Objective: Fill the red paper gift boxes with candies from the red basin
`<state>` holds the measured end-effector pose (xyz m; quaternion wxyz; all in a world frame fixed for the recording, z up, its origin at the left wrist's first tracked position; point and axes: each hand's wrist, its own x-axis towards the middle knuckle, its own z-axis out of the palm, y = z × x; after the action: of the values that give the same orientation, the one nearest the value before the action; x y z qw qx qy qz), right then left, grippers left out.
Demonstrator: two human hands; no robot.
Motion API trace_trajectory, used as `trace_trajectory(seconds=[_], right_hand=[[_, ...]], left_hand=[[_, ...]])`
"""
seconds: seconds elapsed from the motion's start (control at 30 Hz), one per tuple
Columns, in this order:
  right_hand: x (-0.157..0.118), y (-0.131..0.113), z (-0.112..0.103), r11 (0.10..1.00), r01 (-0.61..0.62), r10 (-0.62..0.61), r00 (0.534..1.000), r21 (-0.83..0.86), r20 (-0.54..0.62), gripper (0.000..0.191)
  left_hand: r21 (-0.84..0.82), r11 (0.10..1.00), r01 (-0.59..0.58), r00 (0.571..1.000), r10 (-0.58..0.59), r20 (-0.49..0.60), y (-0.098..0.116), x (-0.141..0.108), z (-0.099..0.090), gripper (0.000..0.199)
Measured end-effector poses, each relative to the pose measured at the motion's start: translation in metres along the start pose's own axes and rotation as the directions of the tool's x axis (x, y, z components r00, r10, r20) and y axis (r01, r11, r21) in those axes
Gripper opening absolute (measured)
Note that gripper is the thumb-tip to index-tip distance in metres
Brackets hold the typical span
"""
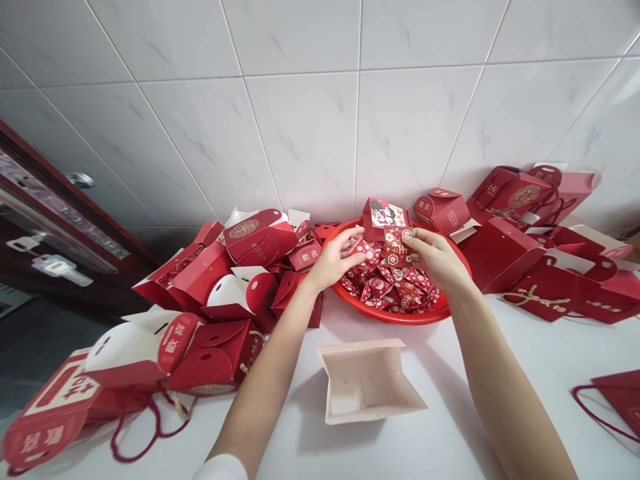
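Note:
Over the round red basin (400, 319), my right hand (436, 259) pinches a small red packet (397, 248) printed with flowers and gold characters. My left hand (336, 259) is at the basin's left side, thumb and fingers closed about a red wrapped candy (361, 247) with white dots. Beneath both hands, the basin holds many red-and-white wrapped candies (407, 291). Nearer to me, between my forearms, stands an open-topped box (367, 383) with a pale inside; its interior shows no candy.
Many red gift boxes (260, 237) crowd the left side of the white table (280, 447), some with flaps up. More boxes (505, 250) stand on the right, and a corded one (617, 400) lies at the right edge. A tiled wall (300, 133) rises behind; a door with keys (57, 265) is at left.

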<state>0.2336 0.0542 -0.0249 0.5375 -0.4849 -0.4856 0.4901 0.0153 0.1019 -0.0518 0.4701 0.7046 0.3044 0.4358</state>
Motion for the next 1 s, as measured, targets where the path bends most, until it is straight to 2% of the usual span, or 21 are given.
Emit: trace_trajectory(seconds=[0.27, 0.47, 0.7, 0.83, 1.0], right_hand=[[-0.006, -0.004, -0.001, 1.000, 0.004, -0.001, 0.990, -0.016, 0.144, 0.049], [-0.007, -0.004, 0.002, 0.994, 0.009, 0.009, 0.987, -0.111, 0.160, 0.047], [-0.007, -0.003, 0.003, 0.995, 0.006, 0.011, 0.985, -0.095, 0.169, 0.041], [-0.008, -0.003, 0.006, 0.997, 0.049, -0.038, 0.988, -0.066, 0.152, 0.043], [-0.008, -0.004, 0.009, 0.995, 0.077, -0.070, 0.991, -0.059, 0.116, 0.048]], left_hand=[[-0.052, 0.997, 0.054, 0.996, -0.057, -0.069, -0.004, 0.001, 0.004, 0.051], [-0.023, 0.999, 0.034, 0.996, -0.036, -0.076, -0.001, 0.000, 0.006, 0.046], [-0.078, 0.996, 0.052, 0.989, -0.062, -0.133, 0.005, 0.000, 0.016, 0.048], [-0.141, 0.987, 0.075, 0.982, -0.097, -0.160, 0.008, -0.002, 0.023, 0.046], [-0.190, 0.976, 0.102, 0.985, -0.125, -0.117, 0.011, -0.004, 0.028, 0.043]])
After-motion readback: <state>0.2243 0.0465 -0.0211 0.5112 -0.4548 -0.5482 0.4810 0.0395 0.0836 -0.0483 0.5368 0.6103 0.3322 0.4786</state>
